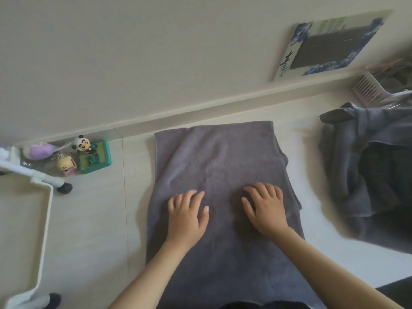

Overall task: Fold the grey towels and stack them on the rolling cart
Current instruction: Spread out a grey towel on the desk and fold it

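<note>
Head view, grey towel [218, 157] lying lengthwise toward the wall, left hand [186, 216] and right hand [266, 209] flat on it, fingers spread.

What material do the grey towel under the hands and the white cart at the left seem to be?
Grey towel: probably cotton terry, matte; its surface looks fuzzy and it creases softly. White cart: looks like painted metal or plastic, smooth with a slight sheen; the picture leaves open which one.
</note>
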{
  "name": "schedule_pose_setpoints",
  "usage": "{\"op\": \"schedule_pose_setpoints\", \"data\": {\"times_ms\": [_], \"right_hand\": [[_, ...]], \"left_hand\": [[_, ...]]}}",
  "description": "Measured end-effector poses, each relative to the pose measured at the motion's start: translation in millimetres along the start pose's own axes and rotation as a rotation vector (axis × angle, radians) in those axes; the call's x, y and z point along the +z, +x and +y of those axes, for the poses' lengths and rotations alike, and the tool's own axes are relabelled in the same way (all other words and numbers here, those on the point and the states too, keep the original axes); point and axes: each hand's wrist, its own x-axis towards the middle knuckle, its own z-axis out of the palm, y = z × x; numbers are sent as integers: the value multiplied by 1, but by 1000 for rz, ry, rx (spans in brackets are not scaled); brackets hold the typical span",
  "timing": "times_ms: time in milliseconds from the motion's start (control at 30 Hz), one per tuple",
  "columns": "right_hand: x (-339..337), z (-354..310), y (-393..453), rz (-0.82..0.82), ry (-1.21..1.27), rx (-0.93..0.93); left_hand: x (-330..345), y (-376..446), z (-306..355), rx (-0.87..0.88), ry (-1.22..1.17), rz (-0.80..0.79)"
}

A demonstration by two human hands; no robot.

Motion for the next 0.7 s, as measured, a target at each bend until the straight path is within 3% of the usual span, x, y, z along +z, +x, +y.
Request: {"op": "schedule_pose_setpoints", "data": {"times_ms": [100,233,333,533,700], "right_hand": [[7,6,36,-46,19,79],[7,16,80,-72,74,255],[0,23,113,-132,108,432],[-7,42,155,-149,118,599],[-9,55,183,-95,215,649]], "left_hand": [[2,43,-8,-164,-39,11],[-1,100,-27,-549,-112,-121],[-8,136,-43,-749,-202,-104],[-11,173,-69,-979,-344,-16],[-19,184,-78,-951,-499,118]]}}
